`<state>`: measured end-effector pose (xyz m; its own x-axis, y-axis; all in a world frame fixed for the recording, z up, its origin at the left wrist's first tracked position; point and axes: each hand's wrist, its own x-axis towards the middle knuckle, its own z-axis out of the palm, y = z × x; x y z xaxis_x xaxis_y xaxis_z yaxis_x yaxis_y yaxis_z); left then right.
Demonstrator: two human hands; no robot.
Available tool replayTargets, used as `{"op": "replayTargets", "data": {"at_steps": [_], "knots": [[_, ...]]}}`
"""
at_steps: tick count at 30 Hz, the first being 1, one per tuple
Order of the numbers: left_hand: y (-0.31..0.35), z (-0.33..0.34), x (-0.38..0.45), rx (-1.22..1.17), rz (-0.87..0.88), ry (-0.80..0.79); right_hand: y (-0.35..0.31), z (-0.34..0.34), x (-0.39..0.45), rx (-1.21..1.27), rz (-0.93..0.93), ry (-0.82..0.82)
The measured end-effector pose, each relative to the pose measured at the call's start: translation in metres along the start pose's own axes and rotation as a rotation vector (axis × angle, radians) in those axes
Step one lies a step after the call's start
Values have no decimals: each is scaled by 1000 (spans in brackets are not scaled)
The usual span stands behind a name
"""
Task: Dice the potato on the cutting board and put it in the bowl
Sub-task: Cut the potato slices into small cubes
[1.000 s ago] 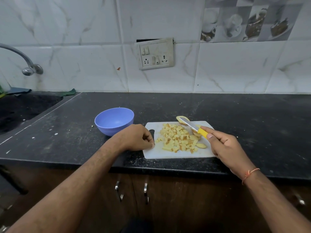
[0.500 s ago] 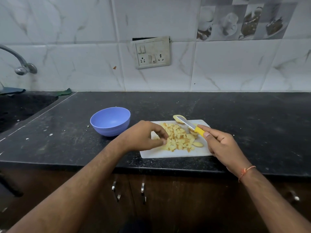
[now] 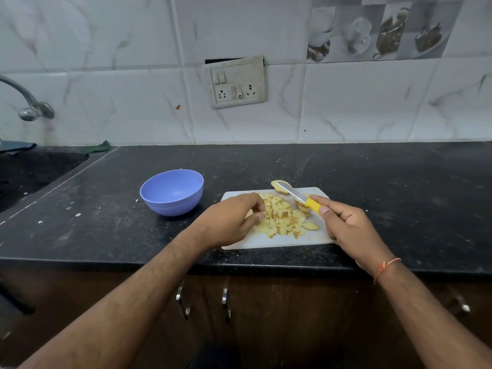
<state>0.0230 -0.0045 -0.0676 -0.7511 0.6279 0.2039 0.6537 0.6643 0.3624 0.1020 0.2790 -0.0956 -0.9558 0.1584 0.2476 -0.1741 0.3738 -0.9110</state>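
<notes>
From the head camera, the left hand (image 3: 229, 222) has moved off the near left corner of the white plastic cutting board (image 3: 314, 239), where it rested a second ago, and now sits at the left edge of the pile of pale yellow diced potato (image 3: 279, 218), fingers curled in over the cubes. It looks to be gathering a handful, which suggests the dicing is largely done and the transfer is starting. The round lilac plastic bowl (image 3: 172, 191) stands on the black stone counter (image 3: 372, 182) just left of the board, with nothing visible inside it.

The right hand (image 3: 348, 227) has stayed at the board's right side, gripping the yellow-handled knife (image 3: 298, 196), whose blade points up-left over a few uncut potato slices (image 3: 310, 225).

The left palm hides whatever it has collected, so I cannot tell whether cubes are actually held or only touched. The bowl's near inner wall is out of sight.
</notes>
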Motion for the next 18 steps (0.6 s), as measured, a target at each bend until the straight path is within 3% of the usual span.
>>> {"op": "replayTargets", "data": {"at_steps": [11, 18], "knots": [[2, -1, 28, -323, -89, 213, 2, 1, 2, 46, 14, 17], [0, -15, 39, -454, -43, 129, 4, -2, 3, 107, 30, 30]]}}
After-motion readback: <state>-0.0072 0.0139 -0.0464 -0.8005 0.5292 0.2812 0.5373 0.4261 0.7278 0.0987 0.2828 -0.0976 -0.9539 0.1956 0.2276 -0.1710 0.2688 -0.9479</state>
